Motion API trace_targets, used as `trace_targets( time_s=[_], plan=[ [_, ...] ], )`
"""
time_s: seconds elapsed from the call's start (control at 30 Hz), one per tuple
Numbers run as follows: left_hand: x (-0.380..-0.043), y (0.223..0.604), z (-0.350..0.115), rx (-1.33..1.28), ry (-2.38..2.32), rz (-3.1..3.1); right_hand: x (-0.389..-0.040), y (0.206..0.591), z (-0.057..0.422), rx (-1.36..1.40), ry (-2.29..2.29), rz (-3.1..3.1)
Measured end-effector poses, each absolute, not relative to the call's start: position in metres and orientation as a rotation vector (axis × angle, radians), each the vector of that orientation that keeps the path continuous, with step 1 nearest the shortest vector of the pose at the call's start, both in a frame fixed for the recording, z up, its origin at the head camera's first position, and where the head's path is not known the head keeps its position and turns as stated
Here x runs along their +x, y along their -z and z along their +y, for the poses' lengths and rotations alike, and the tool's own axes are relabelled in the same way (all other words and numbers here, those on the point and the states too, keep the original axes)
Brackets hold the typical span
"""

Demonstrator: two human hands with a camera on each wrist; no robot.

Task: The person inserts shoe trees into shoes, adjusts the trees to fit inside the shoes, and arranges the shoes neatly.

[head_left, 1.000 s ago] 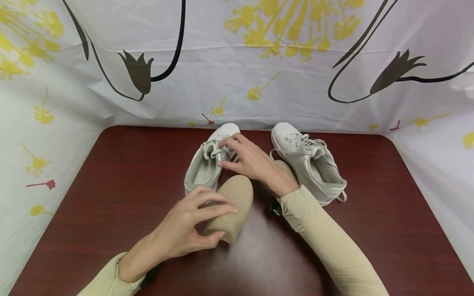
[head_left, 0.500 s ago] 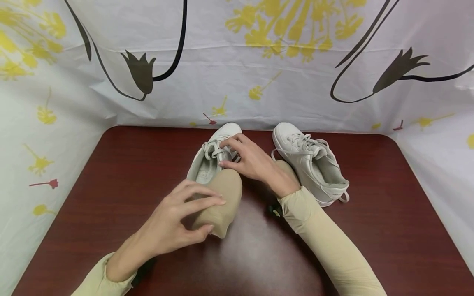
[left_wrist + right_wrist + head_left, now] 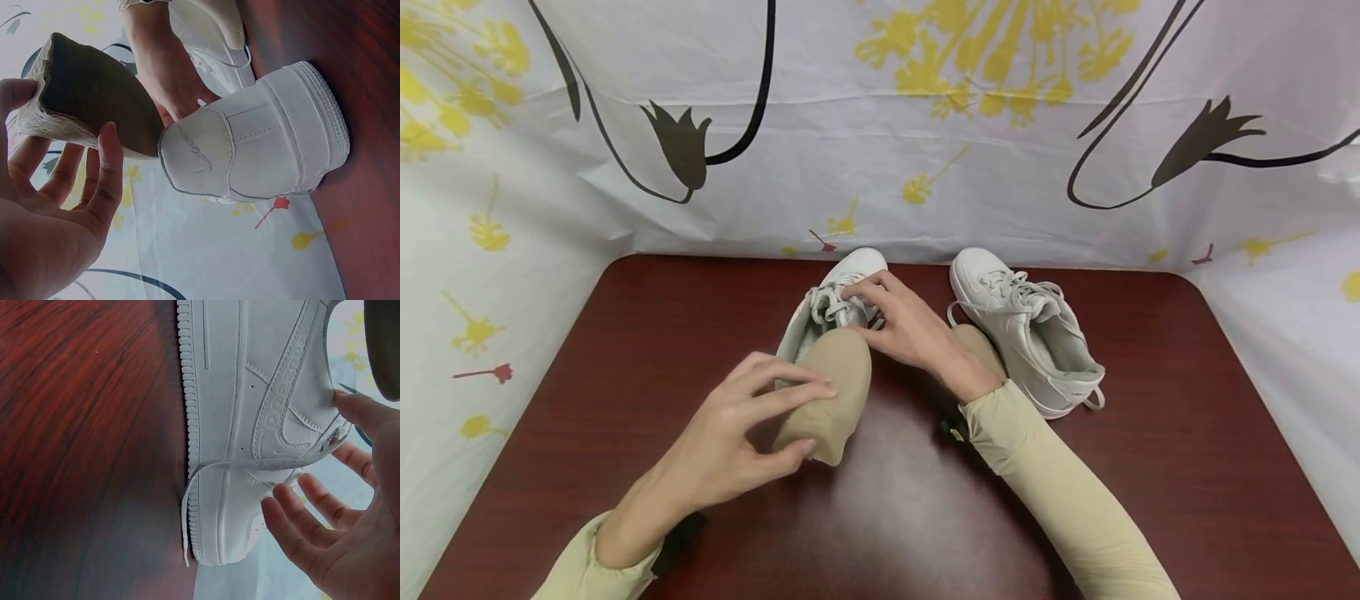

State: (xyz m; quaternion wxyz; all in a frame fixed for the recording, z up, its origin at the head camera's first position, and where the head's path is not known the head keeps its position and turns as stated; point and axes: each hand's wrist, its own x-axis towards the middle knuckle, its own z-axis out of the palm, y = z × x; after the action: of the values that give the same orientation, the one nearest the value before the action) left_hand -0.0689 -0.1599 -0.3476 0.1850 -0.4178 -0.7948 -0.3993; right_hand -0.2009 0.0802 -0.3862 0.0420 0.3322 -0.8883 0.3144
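Observation:
My left hand (image 3: pixel 722 442) holds a beige hollow shoe insert (image 3: pixel 838 367) between thumb and fingers. Its rounded end points away from me, over the opening of a white sneaker (image 3: pixel 859 263). Seen from the left wrist, the insert's hollow side (image 3: pixel 100 94) faces the camera, its tip close to the sneaker's heel collar (image 3: pixel 194 156). My right hand (image 3: pixel 910 329) holds that sneaker near the top of its laces, with the thumb at the collar edge and the fingers bent. The right wrist view shows a loose lace (image 3: pixel 269 464) hanging down the sneaker's side.
To the right stands the other white sneaker (image 3: pixel 1030 333), its toe toward the back. A second beige insert (image 3: pixel 976 346) lies beside it, partly hidden by my right wrist. The dark red table (image 3: pixel 1165 400) ends at a patterned white sheet (image 3: pixel 1000 200).
My left hand has carried the insert left and away from me, from beside the left sneaker to over its opening. The right hand and both sneakers stay in place.

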Motion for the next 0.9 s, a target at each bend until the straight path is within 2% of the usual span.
trace_targets(
  time_s=[0.9],
  plan=[
    [-0.076, 0.355, -0.175, -1.06, 1.109, -2.284, -0.2, 0.394, 0.081, 0.996, -0.981, -2.69]
  ],
)
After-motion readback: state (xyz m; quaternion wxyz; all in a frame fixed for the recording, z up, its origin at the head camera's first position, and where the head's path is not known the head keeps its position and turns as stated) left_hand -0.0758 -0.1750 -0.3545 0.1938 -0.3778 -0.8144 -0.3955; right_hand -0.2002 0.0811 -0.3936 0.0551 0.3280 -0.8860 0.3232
